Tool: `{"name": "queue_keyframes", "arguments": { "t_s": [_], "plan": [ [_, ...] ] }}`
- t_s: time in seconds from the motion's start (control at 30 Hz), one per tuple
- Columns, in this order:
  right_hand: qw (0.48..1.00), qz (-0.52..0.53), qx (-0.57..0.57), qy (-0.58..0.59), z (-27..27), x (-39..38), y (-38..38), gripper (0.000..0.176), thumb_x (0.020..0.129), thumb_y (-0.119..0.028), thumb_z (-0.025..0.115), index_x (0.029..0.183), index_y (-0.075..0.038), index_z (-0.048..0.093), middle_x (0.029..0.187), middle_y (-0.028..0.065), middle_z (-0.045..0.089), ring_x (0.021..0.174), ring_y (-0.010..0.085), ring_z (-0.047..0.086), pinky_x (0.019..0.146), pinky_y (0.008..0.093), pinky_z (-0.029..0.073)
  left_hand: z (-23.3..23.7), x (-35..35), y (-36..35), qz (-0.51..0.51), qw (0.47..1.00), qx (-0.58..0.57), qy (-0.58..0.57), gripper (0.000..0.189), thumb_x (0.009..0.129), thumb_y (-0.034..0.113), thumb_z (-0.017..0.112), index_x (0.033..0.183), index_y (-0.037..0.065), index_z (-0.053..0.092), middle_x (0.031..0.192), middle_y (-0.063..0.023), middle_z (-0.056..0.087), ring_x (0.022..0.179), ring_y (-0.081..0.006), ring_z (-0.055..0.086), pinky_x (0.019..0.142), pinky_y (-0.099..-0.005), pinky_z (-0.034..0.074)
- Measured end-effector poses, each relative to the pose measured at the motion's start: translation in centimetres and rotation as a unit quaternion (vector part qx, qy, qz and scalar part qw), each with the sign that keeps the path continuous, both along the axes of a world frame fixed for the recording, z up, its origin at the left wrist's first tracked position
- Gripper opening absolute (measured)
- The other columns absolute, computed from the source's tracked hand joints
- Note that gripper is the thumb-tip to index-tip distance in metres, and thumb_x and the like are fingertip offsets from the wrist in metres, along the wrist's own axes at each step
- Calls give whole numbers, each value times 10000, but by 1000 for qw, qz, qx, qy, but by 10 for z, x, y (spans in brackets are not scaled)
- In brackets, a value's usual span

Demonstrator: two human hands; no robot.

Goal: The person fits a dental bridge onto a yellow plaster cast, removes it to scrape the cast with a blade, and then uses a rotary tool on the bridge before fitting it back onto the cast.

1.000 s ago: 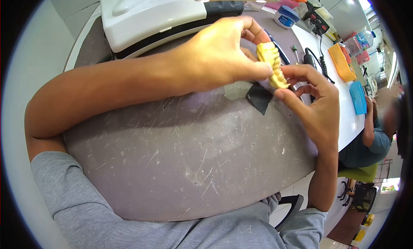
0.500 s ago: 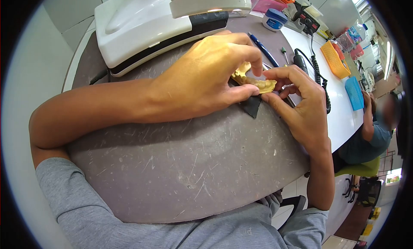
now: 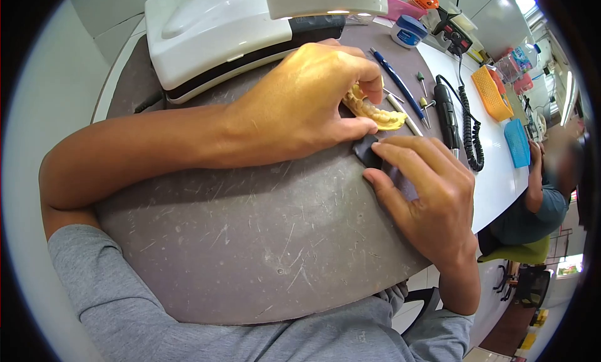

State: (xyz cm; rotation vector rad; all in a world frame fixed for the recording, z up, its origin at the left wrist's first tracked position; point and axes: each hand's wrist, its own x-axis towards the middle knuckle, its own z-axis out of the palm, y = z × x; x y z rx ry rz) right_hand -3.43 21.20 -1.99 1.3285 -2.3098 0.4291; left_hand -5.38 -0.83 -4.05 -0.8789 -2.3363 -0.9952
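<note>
A yellow dental cast (image 3: 374,113) with a row of teeth sits under my left hand (image 3: 319,96), whose fingers curl over it and whose thumb lies along its near side. Part of the cast is hidden by those fingers. Just below it is a small black sheet (image 3: 366,152), which looks like sandpaper. My right hand (image 3: 429,196) is at the sheet's right edge, index finger on it and thumb below, pinching it.
A white machine with a lamp head (image 3: 328,0) stands at the back. To the right lie a blue pen (image 3: 399,77), small burs (image 3: 421,79), a black handpiece (image 3: 446,115) with coiled cord, an orange basket (image 3: 491,93) and a blue basket (image 3: 517,143). Another person (image 3: 532,202) sits at far right.
My right hand has let go of the dental cast and moved down to the black sheet. My left hand still holds the cast. The view has shifted slightly.
</note>
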Motion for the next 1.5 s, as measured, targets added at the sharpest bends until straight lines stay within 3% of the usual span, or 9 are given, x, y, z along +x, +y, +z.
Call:
{"name": "queue_keyframes", "arguments": {
  "t_s": [0.37, 0.57, 0.63, 0.73, 0.9, 1.1, 1.17, 1.33, 1.5],
  "plan": [
    [997, -1, -39, -60, 3, 1, 0, 176, 746, -58, 788, 883, -12, 687, 890, 96, 703, 776, 258, 679, 689, 363, 536, -7, -4, 0, -29, 998, 47, -8, 227, 815, 145, 736, 916, -25, 625, 955, -180, 621, 895, -337, 637, 806, -404, 516],
    [997, -31, -7, -77, 3, 0, -6, 273, 783, -58, 774, 1040, -21, 688, 876, 103, 686, 782, 251, 668, 699, 337, 524, -4, -2, 0, -30, 997, 55, -36, 181, 842, 124, 713, 865, -34, 628, 937, -179, 626, 850, -307, 657, 774, -387, 529],
    [956, -63, -90, -273, 6, 0, -7, 304, 794, -28, 747, 1090, -26, 681, 833, 73, 665, 746, 178, 640, 671, 288, 502, -4, -2, 0, -27, 998, 53, -31, 182, 843, 124, 713, 867, -35, 628, 939, -177, 627, 851, -306, 658, 777, -387, 530],
    [926, -79, -105, -354, 10, -5, -1, 301, 796, 1, 719, 1093, -28, 685, 812, 45, 648, 729, 116, 601, 650, 241, 470, -4, -2, 0, -23, 998, 47, -26, 185, 847, 130, 715, 873, -35, 634, 950, -178, 628, 854, -307, 658, 780, -384, 531],
    [944, -97, -27, -314, 11, -9, 10, 244, 797, 6, 707, 1039, -21, 699, 798, 26, 642, 700, 88, 579, 638, 231, 458, -4, -2, 2, -12, 999, 37, -9, 200, 847, 154, 721, 884, -33, 660, 978, -184, 627, 869, -306, 655, 788, -376, 529],
    [912, -57, -114, -390, 12, -10, 21, 121, 842, -8, 703, 958, 11, 672, 840, 21, 634, 720, 70, 566, 693, 212, 478, 0, -1, -1, -40, 997, 31, -51, 192, 819, 152, 737, 873, -21, 675, 991, -177, 628, 897, -312, 643, 806, -377, 518],
    [855, -71, -199, -473, 17, -7, 27, 101, 880, 0, 677, 975, 20, 653, 948, 40, 624, 776, 67, 574, 732, 201, 481, 2, 2, -1, -91, 996, 6, -23, 183, 797, 138, 751, 871, -10, 673, 986, -173, 625, 892, -326, 634, 823, -388, 507],
    [874, -52, -173, -452, 17, -11, 53, 88, 907, 69, 590, 966, 34, 646, 1050, 71, 606, 837, 73, 585, 748, 206, 472, -4, 5, 7, -109, 994, 26, 15, 197, 785, 147, 763, 879, 2, 670, 978, -168, 619, 924, -335, 623, 856, -403, 493],
    [902, -50, -107, -415, 19, -6, 58, 250, 870, 142, 512, 923, 25, 726, 1020, 103, 660, 864, 118, 615, 752, 232, 480, -1, 3, 11, -128, 990, 39, -37, 189, 802, 160, 764, 848, -3, 682, 999, -172, 623, 942, -324, 626, 828, -390, 510]
  ]
}}
